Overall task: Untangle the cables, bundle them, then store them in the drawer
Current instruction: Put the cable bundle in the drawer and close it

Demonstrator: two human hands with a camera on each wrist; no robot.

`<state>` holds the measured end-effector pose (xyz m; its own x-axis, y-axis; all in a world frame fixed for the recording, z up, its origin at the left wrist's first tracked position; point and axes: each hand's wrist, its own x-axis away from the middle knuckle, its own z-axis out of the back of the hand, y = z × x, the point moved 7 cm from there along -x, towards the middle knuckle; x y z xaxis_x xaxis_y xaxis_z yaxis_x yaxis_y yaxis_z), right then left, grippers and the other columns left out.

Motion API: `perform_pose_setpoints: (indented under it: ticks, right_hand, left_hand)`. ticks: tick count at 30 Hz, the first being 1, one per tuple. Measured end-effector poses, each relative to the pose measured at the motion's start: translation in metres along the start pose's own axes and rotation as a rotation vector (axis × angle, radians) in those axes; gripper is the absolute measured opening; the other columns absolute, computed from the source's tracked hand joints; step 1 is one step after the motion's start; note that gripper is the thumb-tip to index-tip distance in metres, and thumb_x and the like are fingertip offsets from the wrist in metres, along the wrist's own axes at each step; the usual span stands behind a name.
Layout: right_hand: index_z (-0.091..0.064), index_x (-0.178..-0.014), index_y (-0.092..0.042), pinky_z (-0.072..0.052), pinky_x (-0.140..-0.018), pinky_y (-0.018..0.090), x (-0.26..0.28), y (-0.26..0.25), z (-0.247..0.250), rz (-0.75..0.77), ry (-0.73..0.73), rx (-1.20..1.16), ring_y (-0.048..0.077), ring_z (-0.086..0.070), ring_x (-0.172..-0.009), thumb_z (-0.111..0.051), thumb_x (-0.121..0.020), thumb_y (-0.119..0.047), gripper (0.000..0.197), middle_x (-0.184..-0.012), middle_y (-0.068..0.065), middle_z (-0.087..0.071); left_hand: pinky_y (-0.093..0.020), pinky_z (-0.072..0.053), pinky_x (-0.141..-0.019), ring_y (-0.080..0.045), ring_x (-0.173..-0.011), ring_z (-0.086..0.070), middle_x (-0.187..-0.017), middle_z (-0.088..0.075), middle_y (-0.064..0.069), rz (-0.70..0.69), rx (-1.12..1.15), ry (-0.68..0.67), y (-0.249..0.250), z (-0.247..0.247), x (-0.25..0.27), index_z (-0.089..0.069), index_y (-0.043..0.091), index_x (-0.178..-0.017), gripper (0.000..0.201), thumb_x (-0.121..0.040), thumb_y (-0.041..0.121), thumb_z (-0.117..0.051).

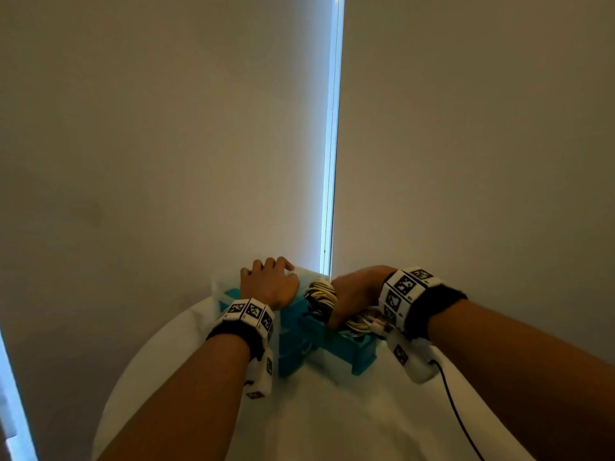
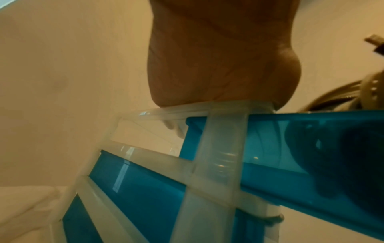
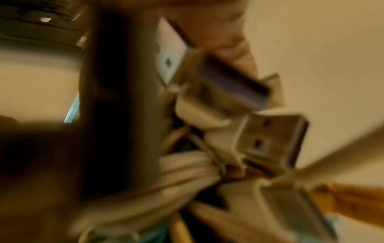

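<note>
A small drawer unit (image 1: pixel 289 347) with a translucent frame (image 2: pixel 222 148) and teal drawers stands on a white table. Its top drawer (image 1: pixel 349 347) is pulled out toward me. My left hand (image 1: pixel 269 284) lies on the unit's top, fingers curled over the far edge; the palm (image 2: pixel 218 57) presses on the frame. My right hand (image 1: pixel 352 294) grips a coiled bundle of white and yellow cables (image 1: pixel 321 294) just above the pulled-out drawer (image 2: pixel 311 131). The right wrist view is blurred and shows white USB plugs (image 3: pixel 270 139) and cable loops (image 3: pixel 176 172) close up.
The round table (image 1: pixel 332 427) has a white cloth on it. A black wire (image 1: pixel 456 410) runs from my right wrist toward me. Behind the unit hang beige blinds with a bright gap (image 1: pixel 332 128). A dark coil shows through the teal drawer wall (image 2: pixel 343 156).
</note>
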<state>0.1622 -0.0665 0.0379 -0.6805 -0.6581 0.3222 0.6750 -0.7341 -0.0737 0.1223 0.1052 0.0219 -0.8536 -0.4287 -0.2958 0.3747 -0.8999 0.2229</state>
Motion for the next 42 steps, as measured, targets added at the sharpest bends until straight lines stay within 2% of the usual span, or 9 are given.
perform_pose_setpoints:
  ticks: [13,18,20,23,25,29,37,39,42]
  right_hand:
    - [-0.074,-0.125,-0.009,-0.064,-0.094,0.038,0.014,0.016,-0.003,0.005,-0.120,-0.070,0.027,-0.079,-0.106,-0.087,-0.087,-0.041,0.052,-0.117,0.010,-0.081]
    - [-0.074,-0.121,-0.010,-0.063,-0.097,0.040,0.001,-0.003,0.007,-0.005,-0.084,-0.124,0.025,-0.079,-0.102,-0.088,-0.084,-0.046,0.054,-0.110,0.007,-0.081]
    - [-0.071,-0.123,-0.011,-0.061,-0.103,0.042,-0.004,-0.001,0.004,-0.024,-0.101,-0.120,0.026,-0.076,-0.107,-0.087,-0.085,-0.047,0.055,-0.114,0.008,-0.079]
    - [-0.069,-0.133,-0.012,-0.060,-0.105,0.049,-0.007,0.010,-0.002,-0.051,-0.152,-0.225,0.030,-0.077,-0.111,-0.091,-0.082,-0.044,0.064,-0.120,0.010,-0.080]
    - [-0.069,-0.135,-0.013,-0.061,-0.104,0.050,-0.007,0.013,-0.003,-0.043,-0.174,-0.260,0.030,-0.078,-0.109,-0.092,-0.082,-0.042,0.064,-0.119,0.011,-0.081]
    - [-0.072,-0.132,-0.012,-0.062,-0.102,0.049,-0.006,0.016,-0.005,-0.034,-0.184,-0.265,0.029,-0.079,-0.107,-0.092,-0.081,-0.043,0.063,-0.116,0.009,-0.082]
    - [-0.072,-0.131,-0.017,-0.061,-0.103,0.051,0.002,0.017,0.001,0.031,-0.160,-0.272,0.028,-0.080,-0.106,-0.095,-0.066,-0.064,0.083,-0.117,0.006,-0.082]
    - [-0.067,-0.137,-0.019,-0.058,-0.108,0.052,0.004,0.016,0.001,0.031,-0.154,-0.281,0.029,-0.077,-0.112,-0.085,-0.064,-0.083,0.098,-0.124,0.008,-0.079]
    - [-0.057,-0.151,-0.021,-0.049,-0.116,0.056,-0.001,0.014,-0.001,0.058,-0.106,-0.249,0.032,-0.068,-0.127,-0.036,-0.056,-0.114,0.135,-0.143,0.014,-0.068]
  left_hand:
    - [-0.050,-0.027,-0.118,-0.030,-0.145,-0.038,-0.160,-0.043,-0.005,0.012,-0.023,-0.022,0.001,-0.002,-0.001,-0.044,0.033,-0.150,0.046,-0.107,0.044,-0.035]
    - [-0.056,-0.027,-0.117,-0.037,-0.145,-0.038,-0.162,-0.042,-0.011,0.025,0.030,-0.032,0.000,-0.001,-0.001,-0.038,0.025,-0.151,0.051,-0.111,0.045,-0.015]
    - [-0.060,-0.025,-0.118,-0.040,-0.146,-0.039,-0.162,-0.043,-0.014,0.025,0.067,-0.038,0.001,0.001,0.001,-0.039,0.023,-0.151,0.067,-0.107,0.060,-0.002]
    - [-0.063,-0.020,-0.120,-0.040,-0.149,-0.037,-0.163,-0.043,-0.015,0.008,0.089,-0.081,0.000,0.002,0.002,-0.046,0.023,-0.153,0.113,-0.084,0.092,0.012]
    - [-0.064,-0.020,-0.120,-0.039,-0.151,-0.034,-0.167,-0.039,-0.012,-0.036,0.052,-0.126,-0.001,0.002,0.003,-0.041,0.031,-0.159,0.126,-0.069,0.106,0.004]
    - [-0.060,-0.018,-0.123,-0.037,-0.156,-0.025,-0.174,-0.025,-0.007,-0.089,-0.008,-0.220,-0.007,-0.003,0.003,-0.028,0.034,-0.165,0.115,-0.074,0.103,-0.031]
    - [-0.061,-0.019,-0.124,-0.038,-0.156,-0.025,-0.174,-0.023,-0.007,-0.093,-0.020,-0.232,-0.004,-0.001,0.007,-0.025,0.033,-0.166,0.129,-0.060,0.105,-0.041]
    - [-0.061,-0.019,-0.124,-0.038,-0.156,-0.023,-0.175,-0.021,-0.008,-0.096,-0.017,-0.246,-0.005,-0.001,0.006,-0.024,0.033,-0.166,0.126,-0.063,0.102,-0.045]
    - [-0.060,-0.020,-0.123,-0.039,-0.156,-0.024,-0.174,-0.023,-0.008,-0.100,-0.024,-0.239,-0.005,-0.002,0.005,-0.024,0.034,-0.166,0.115,-0.073,0.097,-0.050]
